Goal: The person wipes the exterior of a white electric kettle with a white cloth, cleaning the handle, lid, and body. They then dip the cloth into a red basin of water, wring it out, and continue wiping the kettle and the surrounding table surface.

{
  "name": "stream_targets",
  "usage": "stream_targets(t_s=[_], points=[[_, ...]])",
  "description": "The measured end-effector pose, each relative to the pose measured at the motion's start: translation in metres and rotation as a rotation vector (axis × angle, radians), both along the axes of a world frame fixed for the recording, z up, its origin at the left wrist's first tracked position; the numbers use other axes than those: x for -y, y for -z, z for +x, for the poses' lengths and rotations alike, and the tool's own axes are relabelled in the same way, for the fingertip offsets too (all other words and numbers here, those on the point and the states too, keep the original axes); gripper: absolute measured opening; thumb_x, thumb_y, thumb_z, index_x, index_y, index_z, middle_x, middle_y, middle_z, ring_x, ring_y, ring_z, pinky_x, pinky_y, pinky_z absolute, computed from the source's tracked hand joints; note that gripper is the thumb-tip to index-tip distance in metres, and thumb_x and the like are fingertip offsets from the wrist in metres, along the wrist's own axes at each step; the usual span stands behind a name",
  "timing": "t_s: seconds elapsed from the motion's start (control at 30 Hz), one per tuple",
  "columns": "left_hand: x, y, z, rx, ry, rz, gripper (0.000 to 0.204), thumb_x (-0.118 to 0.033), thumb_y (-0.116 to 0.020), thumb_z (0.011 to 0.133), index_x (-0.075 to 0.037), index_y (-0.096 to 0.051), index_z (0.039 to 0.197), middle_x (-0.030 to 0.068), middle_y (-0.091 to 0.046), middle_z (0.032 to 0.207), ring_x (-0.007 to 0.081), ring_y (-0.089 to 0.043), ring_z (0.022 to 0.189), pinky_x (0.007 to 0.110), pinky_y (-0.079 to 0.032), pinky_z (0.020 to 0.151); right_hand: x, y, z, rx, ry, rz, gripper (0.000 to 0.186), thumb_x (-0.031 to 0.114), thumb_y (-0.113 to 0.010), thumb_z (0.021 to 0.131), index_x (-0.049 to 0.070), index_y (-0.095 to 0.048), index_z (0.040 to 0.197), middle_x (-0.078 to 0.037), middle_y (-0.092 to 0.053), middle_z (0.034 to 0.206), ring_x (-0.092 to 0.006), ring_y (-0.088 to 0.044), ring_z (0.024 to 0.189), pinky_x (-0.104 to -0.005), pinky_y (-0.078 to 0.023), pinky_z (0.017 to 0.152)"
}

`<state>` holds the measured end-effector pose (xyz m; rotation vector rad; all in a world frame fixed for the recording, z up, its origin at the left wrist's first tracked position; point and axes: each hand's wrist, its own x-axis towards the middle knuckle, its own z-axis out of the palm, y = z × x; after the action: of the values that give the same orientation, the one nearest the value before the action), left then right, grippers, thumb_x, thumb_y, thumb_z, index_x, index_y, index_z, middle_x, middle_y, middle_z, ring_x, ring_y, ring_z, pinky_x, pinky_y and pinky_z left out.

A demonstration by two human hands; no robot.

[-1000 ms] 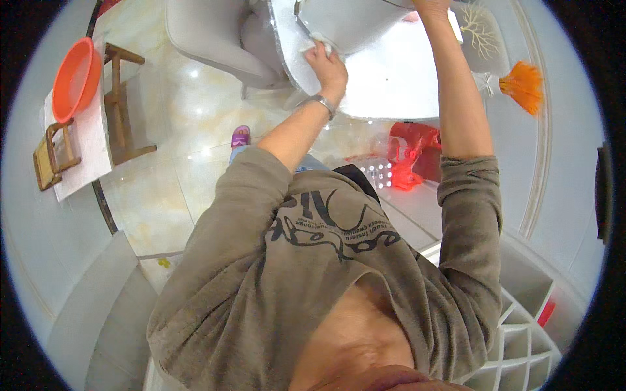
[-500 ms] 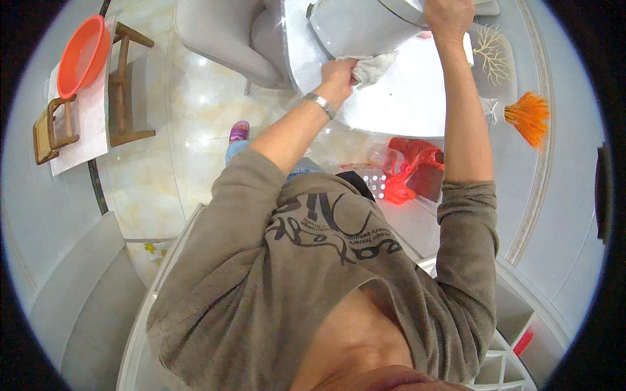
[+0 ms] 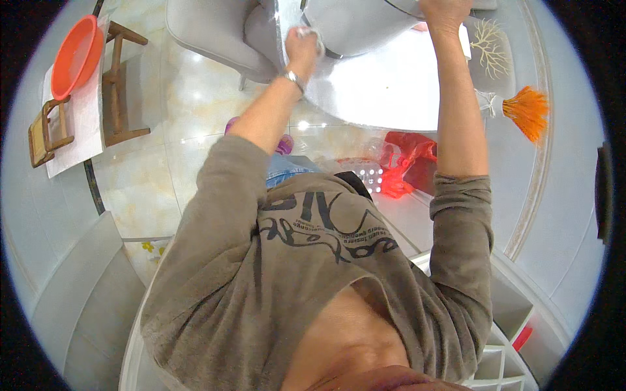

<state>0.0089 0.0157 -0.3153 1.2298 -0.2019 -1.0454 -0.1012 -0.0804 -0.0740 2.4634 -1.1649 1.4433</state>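
Note:
My left hand (image 3: pixel 302 49) is closed around a pale cloth (image 3: pixel 319 41), mostly hidden behind the fingers. It is at the left edge of a white table (image 3: pixel 401 88), beside a large pale grey bucket-like object (image 3: pixel 355 27). That object stands tilted on the tabletop, and the upper picture edge cuts it off, so its exact kind is unclear. At its right end, my right hand (image 3: pixel 446 14) grips the edge, with the fingers partly out of view. A small dark speck shows on the table.
A grey padded chair (image 3: pixel 212 32) adjoins the table's left side. Below are a red plastic bag (image 3: pixel 407 159) and a clear dotted package (image 3: pixel 362 171). Orange dried stems (image 3: pixel 527 112) stand at right; an orange basin (image 3: pixel 77 57) and a wooden stool (image 3: pixel 117 85) are far left.
My left hand has moved left and away from me with the cloth, from the table in front of the grey object to the table's left edge. My right hand keeps its grip.

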Motion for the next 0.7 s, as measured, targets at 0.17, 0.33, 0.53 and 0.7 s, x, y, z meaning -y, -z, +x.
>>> stream_targets(t_s=[0.17,0.33,0.53,0.7], points=[[-0.032,-0.035,-0.051,-0.131,0.200,0.182,0.026,-0.003,-0.057,0.083,0.001,-0.048,0.107,0.0139,-0.055,0.101,0.0215,-0.057,0.077,0.032,-0.050,0.064,-0.002,0.001,-0.003,0.029,-0.046,0.034,0.033,0.021,-0.059,0.082,0.005,-0.062,0.110,-0.018,-0.064,0.097,-0.0285,-0.063,0.089,-0.0339,-0.047,0.078],[-0.020,-0.028,-0.074,-0.065,0.115,0.227,0.025,-0.004,-0.058,0.083,0.002,-0.050,0.106,0.0141,-0.058,0.098,0.0234,-0.057,0.086,0.034,-0.048,0.071,-0.002,-0.005,0.000,-0.022,-0.034,0.043,0.033,0.021,-0.058,0.083,0.004,-0.061,0.111,-0.019,-0.065,0.095,-0.0290,-0.063,0.087,-0.0341,-0.047,0.076],[-0.036,-0.042,-0.025,0.139,0.061,0.185,0.017,-0.005,-0.060,0.080,0.001,-0.056,0.096,0.0092,-0.061,0.086,0.0194,-0.059,0.078,0.031,-0.048,0.067,-0.003,0.000,-0.004,0.015,-0.033,0.035,0.033,0.020,-0.058,0.083,0.004,-0.062,0.111,-0.018,-0.065,0.097,-0.0268,-0.064,0.087,-0.0325,-0.047,0.077],[-0.025,-0.003,-0.018,0.265,0.231,0.219,0.020,-0.007,-0.062,0.079,0.001,-0.057,0.097,0.0094,-0.062,0.087,0.0187,-0.059,0.077,0.030,-0.048,0.068,-0.009,-0.004,0.005,0.078,-0.024,0.117,0.033,0.020,-0.059,0.082,0.004,-0.062,0.111,-0.017,-0.065,0.097,-0.0260,-0.064,0.087,-0.0316,-0.047,0.078]])
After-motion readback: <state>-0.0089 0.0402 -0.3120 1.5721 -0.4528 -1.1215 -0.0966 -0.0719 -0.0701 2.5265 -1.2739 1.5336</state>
